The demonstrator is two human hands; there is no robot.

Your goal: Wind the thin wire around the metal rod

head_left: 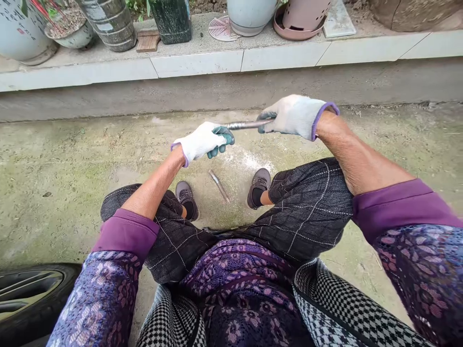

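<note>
Between both hands, held level above the ground, is a metal rod (249, 125) with a shiny ridged, thread-like stretch near its left end. My left hand (204, 140), in a white glove with green-coated fingers, is closed around that left end, and the tip is hidden by the fingers. My right hand (294, 115), gloved the same way with a purple cuff, grips the plainer right end. A second metal rod (219, 186) of similar look lies on the ground between my shoes, touched by neither hand.
White powder (249, 160) is scattered on the mossy concrete ground (90, 159). Ahead runs a low tiled ledge (198, 65) bearing flower pots, including a white pot (252, 14) and a pink pot (304, 17). A wheel with a tyre (68, 279) lies at the lower left.
</note>
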